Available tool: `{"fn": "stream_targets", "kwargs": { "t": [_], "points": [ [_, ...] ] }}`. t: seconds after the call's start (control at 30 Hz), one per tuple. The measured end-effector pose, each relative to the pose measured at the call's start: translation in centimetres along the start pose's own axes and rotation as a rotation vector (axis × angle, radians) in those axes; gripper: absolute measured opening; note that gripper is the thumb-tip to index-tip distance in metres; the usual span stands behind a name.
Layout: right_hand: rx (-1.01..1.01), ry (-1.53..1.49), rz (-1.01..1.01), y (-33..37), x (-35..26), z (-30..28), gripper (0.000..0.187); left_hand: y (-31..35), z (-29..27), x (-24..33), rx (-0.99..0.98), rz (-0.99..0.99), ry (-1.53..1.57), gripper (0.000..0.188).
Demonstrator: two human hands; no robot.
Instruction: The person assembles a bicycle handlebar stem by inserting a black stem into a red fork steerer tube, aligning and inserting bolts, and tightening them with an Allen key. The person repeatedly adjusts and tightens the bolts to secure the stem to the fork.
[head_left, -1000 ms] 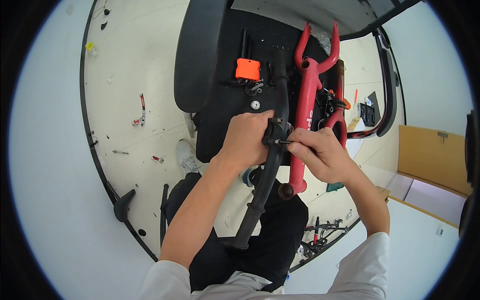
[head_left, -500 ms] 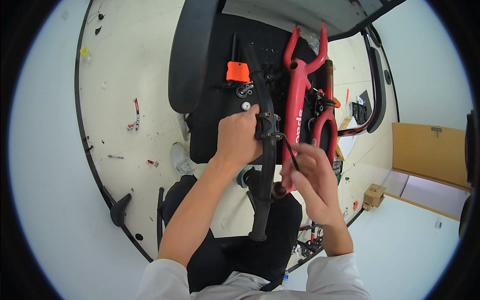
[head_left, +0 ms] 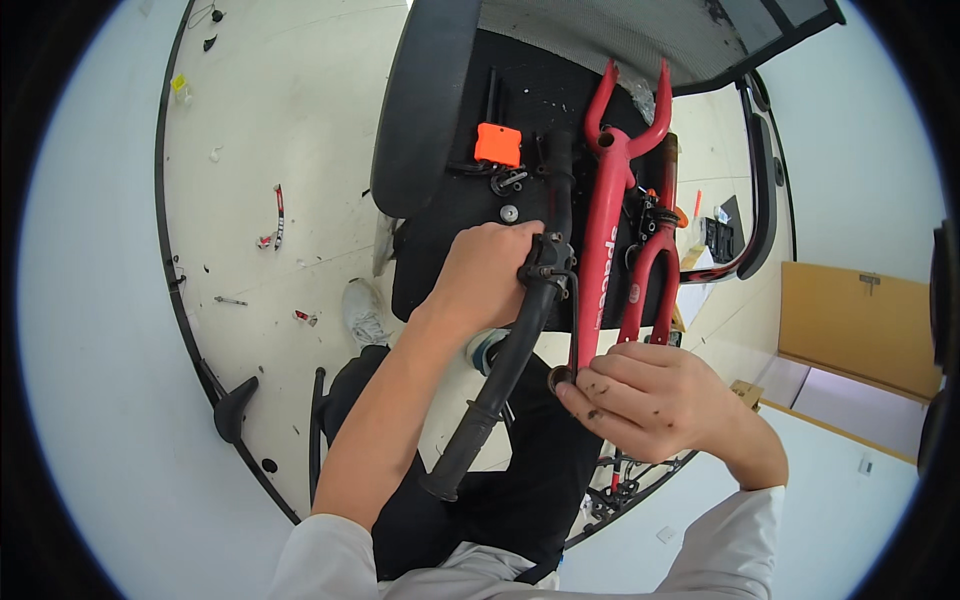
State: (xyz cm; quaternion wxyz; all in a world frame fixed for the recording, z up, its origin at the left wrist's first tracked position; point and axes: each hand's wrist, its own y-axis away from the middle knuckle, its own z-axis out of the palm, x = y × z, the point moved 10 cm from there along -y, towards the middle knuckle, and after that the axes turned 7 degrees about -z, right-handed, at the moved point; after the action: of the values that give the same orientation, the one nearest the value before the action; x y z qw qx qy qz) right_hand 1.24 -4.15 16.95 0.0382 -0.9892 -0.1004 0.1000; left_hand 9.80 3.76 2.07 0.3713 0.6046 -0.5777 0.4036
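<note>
Left hand (head_left: 487,275): closed round black handlebar (head_left: 510,350) at its clamp, over the chair (head_left: 425,120). Right hand (head_left: 645,400): fingers pinched on the lower end of the red fork (head_left: 605,250) (greasy fingertips). Orange block (head_left: 497,144) on the seat beyond.

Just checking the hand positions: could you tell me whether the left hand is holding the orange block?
No, the left hand grips the black handlebar; the orange block lies apart.
</note>
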Motion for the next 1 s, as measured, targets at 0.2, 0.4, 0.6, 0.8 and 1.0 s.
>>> {"fn": "stream_targets", "kwargs": {
  "t": [0.2, 0.4, 0.6, 0.8, 1.0],
  "points": [
    [-0.003, -0.125, 0.034, -4.5, 2.8, -1.1, 0.013, 0.4, 1.7, 0.1, 0.026, 0.014, -0.210, 0.026],
    [0.257, -0.846, 0.919, 1.4, 19.4, 2.3, 0.014, 0.7, 0.4, 1.6, 0.166, 0.134, -0.152, 0.038],
    [0.760, -1.444, 1.264, 12.6, 15.1, 10.5, 0.016, 0.2, -0.7, 0.2, 0.169, 0.027, -0.190, 0.035],
    [0.960, -1.002, 1.265, 13.7, 5.5, 9.9, 0.013, -0.2, -0.7, -1.1, 0.182, -0.135, -0.145, 0.027],
    [0.711, 0.047, 0.609, 2.1, 0.0, 0.2, 0.020, 0.0, 1.1, 0.1, 0.165, -0.043, -0.297, 0.029]
  ]
}}
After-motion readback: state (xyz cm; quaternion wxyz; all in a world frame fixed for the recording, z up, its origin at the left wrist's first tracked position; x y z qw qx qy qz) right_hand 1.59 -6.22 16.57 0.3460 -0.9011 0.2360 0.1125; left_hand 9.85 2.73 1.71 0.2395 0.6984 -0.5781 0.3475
